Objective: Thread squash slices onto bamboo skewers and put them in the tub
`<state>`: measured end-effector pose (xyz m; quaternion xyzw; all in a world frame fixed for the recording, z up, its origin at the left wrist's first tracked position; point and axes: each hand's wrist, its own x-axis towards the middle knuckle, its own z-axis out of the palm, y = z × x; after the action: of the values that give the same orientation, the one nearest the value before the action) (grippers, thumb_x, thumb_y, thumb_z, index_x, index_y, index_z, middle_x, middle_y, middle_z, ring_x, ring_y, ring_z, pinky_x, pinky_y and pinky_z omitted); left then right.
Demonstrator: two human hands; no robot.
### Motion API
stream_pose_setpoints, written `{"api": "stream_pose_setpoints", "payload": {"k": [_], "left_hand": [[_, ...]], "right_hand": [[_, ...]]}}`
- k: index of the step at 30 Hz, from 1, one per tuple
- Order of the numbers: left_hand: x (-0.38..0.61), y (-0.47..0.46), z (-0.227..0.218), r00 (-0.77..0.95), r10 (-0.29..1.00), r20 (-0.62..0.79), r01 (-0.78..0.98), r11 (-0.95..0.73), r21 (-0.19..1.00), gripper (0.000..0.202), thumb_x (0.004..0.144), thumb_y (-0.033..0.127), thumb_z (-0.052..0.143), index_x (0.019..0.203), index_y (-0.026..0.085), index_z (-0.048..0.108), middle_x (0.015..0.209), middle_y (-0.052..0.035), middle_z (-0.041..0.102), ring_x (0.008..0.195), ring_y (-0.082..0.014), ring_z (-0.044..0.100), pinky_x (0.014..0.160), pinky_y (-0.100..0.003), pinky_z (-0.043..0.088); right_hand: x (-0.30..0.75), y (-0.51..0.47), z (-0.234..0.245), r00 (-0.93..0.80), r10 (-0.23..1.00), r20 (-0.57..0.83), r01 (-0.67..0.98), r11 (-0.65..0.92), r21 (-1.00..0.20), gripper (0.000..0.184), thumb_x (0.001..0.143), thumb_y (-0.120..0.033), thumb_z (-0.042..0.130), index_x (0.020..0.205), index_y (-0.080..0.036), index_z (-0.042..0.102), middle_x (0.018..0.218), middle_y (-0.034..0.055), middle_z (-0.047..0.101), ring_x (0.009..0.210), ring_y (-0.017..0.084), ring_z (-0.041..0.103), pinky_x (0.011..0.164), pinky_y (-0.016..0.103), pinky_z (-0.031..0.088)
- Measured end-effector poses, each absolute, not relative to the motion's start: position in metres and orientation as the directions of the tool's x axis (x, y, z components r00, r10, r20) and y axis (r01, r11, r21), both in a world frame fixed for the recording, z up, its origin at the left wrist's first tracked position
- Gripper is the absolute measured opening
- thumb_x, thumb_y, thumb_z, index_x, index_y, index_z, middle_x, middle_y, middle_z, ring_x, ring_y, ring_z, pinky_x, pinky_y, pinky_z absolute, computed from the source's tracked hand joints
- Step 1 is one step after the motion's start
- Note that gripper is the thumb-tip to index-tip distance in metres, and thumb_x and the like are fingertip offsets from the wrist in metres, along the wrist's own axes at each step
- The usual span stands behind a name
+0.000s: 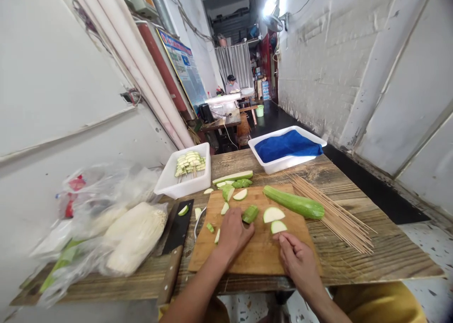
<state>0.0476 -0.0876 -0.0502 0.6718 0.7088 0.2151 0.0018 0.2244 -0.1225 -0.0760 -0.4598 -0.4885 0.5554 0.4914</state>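
Observation:
A wooden cutting board (258,252) lies on the table with pale green zucchini pieces scattered over it. My left hand (233,231) rests on the board, fingers curled beside a dark green zucchini chunk (250,214). My right hand (297,259) is at the board's near right, fingers pinched at the edge of a white zucchini slice (278,226). A second slice (273,214) lies just beyond. Half a long zucchini (293,203) lies across the board's far right corner.
A cleaver (176,240) lies left of the board. Bamboo skewers (332,214) fan out on the right. One white tray (184,174) holds skewered zucchini, another (286,148) a blue cloth. Bags of enoki mushrooms (130,235) sit at left. A person sits far back.

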Motion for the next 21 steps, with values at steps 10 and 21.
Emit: {"api": "stream_pose_setpoints", "payload": {"k": [10,21], "left_hand": [[0.026,-0.088,-0.040,0.032,0.928,0.372,0.867,-0.211,0.452,0.031,0.073,0.025,0.054,0.103,0.021,0.056,0.105,-0.0065,0.060,0.101,-0.0196,0.052,0.090,-0.034,0.039],[0.008,-0.089,-0.043,-0.055,0.969,0.242,0.733,-0.125,0.668,0.043,0.074,0.021,0.054,0.118,0.021,0.052,0.122,-0.0047,0.055,0.113,-0.0161,0.049,0.100,-0.035,0.033]], "right_hand": [[0.224,-0.124,-0.065,-0.144,0.990,-0.006,-0.074,-0.016,-0.997,0.033,0.083,-0.040,0.047,0.086,-0.011,0.062,0.046,-0.0078,0.030,0.040,0.007,0.027,0.037,0.019,0.018],[0.224,-0.123,-0.068,-0.164,0.986,-0.039,-0.048,-0.047,-0.998,0.035,0.083,-0.044,0.046,0.088,-0.012,0.060,0.048,-0.0074,0.029,0.042,0.009,0.027,0.039,0.020,0.019]]}}
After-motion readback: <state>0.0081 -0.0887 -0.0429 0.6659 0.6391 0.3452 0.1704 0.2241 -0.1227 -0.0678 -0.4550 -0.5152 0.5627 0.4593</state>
